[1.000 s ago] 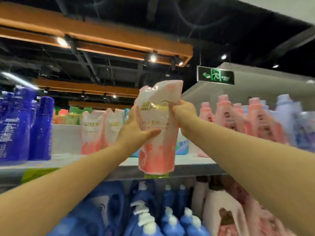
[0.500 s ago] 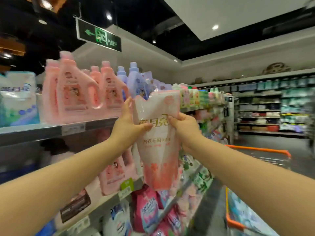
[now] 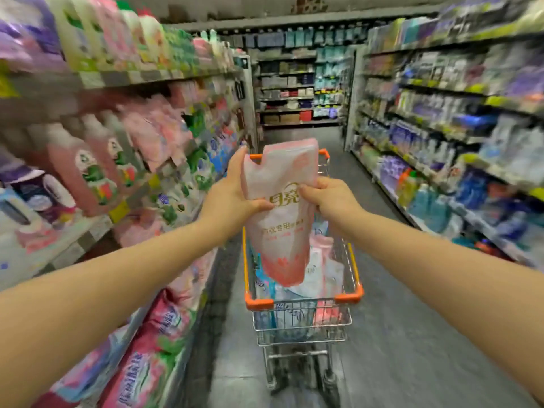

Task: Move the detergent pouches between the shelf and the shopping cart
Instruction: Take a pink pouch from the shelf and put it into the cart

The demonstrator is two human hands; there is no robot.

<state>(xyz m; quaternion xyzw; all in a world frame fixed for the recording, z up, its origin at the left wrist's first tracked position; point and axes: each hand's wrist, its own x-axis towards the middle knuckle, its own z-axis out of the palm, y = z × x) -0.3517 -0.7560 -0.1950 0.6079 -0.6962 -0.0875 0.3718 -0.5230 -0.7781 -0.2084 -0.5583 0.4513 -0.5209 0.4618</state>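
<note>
Pink-and-white detergent pouch (image 3: 281,213), notched top, gold print mid-face, hangs upright in the air over the shopping cart (image 3: 348,297), which already holds other pouches. Left hand (image 3: 232,192) is closed on its left edge, thumb across the front; right hand (image 3: 329,197) pinches the right edge, fingers curled tight. Both arms are stretched forward, shelf (image 3: 97,228) blurred at left.
</note>
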